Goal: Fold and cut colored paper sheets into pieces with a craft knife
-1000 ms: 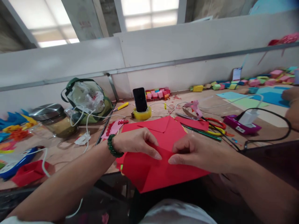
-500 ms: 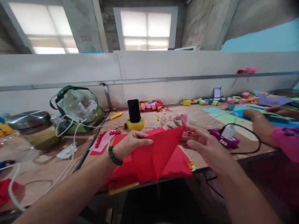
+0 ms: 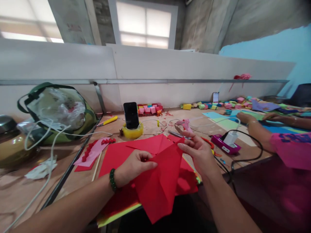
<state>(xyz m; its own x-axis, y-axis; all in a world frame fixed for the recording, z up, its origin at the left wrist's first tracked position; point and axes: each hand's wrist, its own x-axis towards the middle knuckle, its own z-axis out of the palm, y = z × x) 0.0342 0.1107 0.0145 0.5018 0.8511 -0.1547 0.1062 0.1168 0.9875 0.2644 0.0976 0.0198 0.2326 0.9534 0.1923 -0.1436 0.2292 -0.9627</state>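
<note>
A creased sheet of red paper (image 3: 159, 184) is held up over the table's front edge. My left hand (image 3: 136, 165) pinches its upper left part between thumb and fingers; a green bead bracelet is on that wrist. With thumb and fingertips my right hand (image 3: 198, 150) grips the sheet's upper right corner. Beneath both hands lies a stack of red sheets (image 3: 114, 155), with yellow paper showing at its lower edge. Scissors (image 3: 178, 134) lie just behind my right hand, partly hidden by it.
A phone (image 3: 131, 115) stands in a yellow tape roll (image 3: 132, 132). At left are a bag (image 3: 87, 119), a jar (image 3: 12, 145) and a yellow cutter (image 3: 109, 121). A purple power strip (image 3: 225, 144) with cables lies right, near another person's arms (image 3: 259, 134).
My right hand has closed on the red sheet's corner, where before it was open beside it. The sheet hangs lower. The view has shifted, with the bag and phone further left.
</note>
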